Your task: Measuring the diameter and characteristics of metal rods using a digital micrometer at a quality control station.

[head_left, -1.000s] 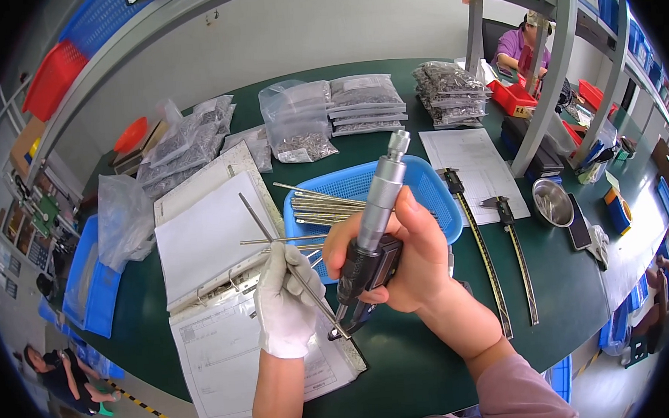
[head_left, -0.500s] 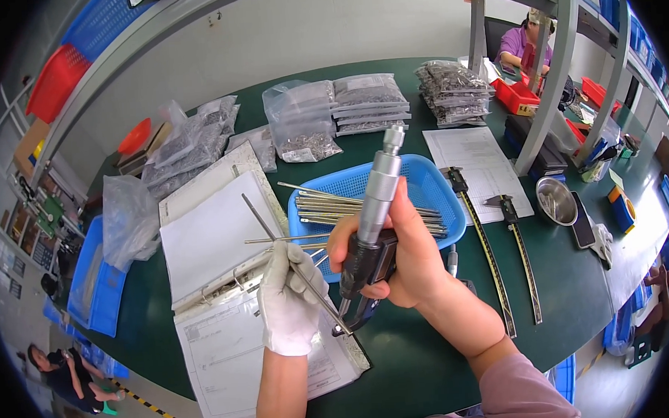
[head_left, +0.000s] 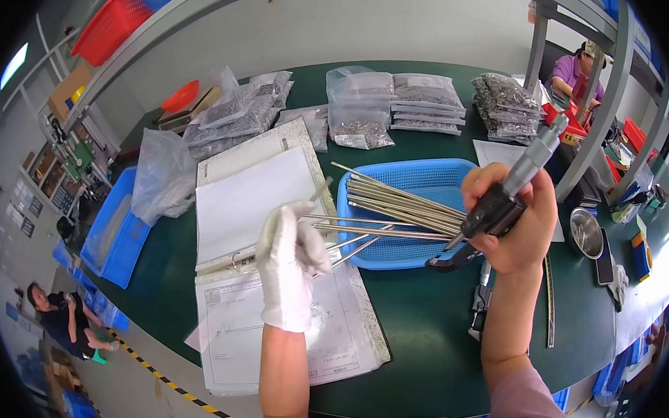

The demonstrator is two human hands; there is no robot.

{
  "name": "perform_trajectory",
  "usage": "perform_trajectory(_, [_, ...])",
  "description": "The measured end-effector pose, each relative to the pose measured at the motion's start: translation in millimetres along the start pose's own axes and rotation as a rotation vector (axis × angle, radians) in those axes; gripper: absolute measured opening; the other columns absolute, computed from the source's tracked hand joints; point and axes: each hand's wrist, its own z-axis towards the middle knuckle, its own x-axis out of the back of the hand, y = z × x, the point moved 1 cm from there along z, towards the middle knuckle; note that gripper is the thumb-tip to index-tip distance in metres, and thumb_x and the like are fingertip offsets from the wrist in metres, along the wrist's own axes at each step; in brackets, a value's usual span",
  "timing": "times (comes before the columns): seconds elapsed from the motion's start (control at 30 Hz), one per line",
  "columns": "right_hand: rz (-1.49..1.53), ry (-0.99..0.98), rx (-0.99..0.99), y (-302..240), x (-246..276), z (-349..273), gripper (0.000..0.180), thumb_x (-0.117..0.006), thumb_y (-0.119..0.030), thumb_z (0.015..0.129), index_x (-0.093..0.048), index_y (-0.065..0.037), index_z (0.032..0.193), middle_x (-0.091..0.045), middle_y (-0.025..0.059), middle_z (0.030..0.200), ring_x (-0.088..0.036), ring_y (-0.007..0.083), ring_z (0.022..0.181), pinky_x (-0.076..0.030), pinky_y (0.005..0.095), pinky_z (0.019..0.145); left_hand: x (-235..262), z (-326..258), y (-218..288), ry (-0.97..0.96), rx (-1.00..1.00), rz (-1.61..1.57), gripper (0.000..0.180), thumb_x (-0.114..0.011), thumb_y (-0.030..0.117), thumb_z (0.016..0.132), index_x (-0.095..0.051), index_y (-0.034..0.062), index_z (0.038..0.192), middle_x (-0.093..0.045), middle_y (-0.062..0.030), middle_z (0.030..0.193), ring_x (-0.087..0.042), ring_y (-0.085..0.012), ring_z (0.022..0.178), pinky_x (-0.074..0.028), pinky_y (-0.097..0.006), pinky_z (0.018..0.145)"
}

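My right hand [head_left: 520, 222] is bare and wrapped round a digital micrometer [head_left: 532, 161], its silver thimble pointing up to the right and its dark frame low over the basket's near edge. My left hand [head_left: 286, 268], in a white glove, is closed above the open binder. A thin metal rod [head_left: 322, 188] sticks out past its fingertips; the rest of that rod is mostly hidden by the glove. Between the hands, the blue basket [head_left: 360, 264] holds a bundle of long metal rods [head_left: 402, 202]. Several rod ends overhang its left rim, close to my left fingers.
The binder [head_left: 255, 205] with drawing sheets lies left. A second micrometer [head_left: 481, 300] and a partly hidden caliper [head_left: 549, 304] lie at the right, near a metal bowl [head_left: 586, 233] and a phone [head_left: 604, 263]. Bags of small parts [head_left: 425, 98] line the back. A shelf post [head_left: 605, 111] stands right.
My right hand has swung the micrometer right, away from the rod and over the basket's right side. My left hand has turned, tilting its rod the other way. The view has shifted left.
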Motion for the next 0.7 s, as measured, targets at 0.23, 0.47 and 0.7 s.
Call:
perform_trajectory(0.23, [0.058, -0.142, -0.185, 18, -11, -8, 0.065, -0.019, -0.045, 0.083, -0.051, 0.01, 0.071, -0.052, 0.0187, 0.068, -0.038, 0.014, 0.034, -0.031, 0.0207, 0.03, -14, 0, -31, -0.107, -0.264, 0.402, 0.022, -0.047, 0.021, 0.086, -0.046, 0.0035, 0.073, -0.054, -0.0035, 0.064, -0.048, -0.0054, 0.056, -0.038, -0.019, 0.05])
perform_trajectory(0.47, [-0.016, -0.284, -0.227, 40, -24, -16, 0.067, -0.022, -0.048, 0.082, -0.054, 0.009, 0.071, -0.052, 0.0166, 0.066, -0.038, 0.0131, 0.033, -0.03, 0.0211, 0.03, -4, 6, -43, 0.05, -0.311, 0.515, 0.026, -0.051, 0.02, 0.084, -0.043, 0.0023, 0.067, -0.051, -0.0027, 0.062, -0.039, -0.0047, 0.054, -0.034, -0.02, 0.048])
perform_trajectory(0.7, [0.014, -0.239, -0.203, 50, -27, -16, 0.067, -0.023, -0.05, 0.082, -0.053, 0.01, 0.072, -0.053, 0.0175, 0.066, -0.039, 0.0135, 0.034, -0.031, 0.0212, 0.031, -8, 2, -43, 0.031, -0.285, 0.53, 0.026, -0.051, 0.021, 0.084, -0.045, 0.0017, 0.068, -0.048, -0.002, 0.059, -0.039, -0.0063, 0.052, -0.035, -0.021, 0.048])
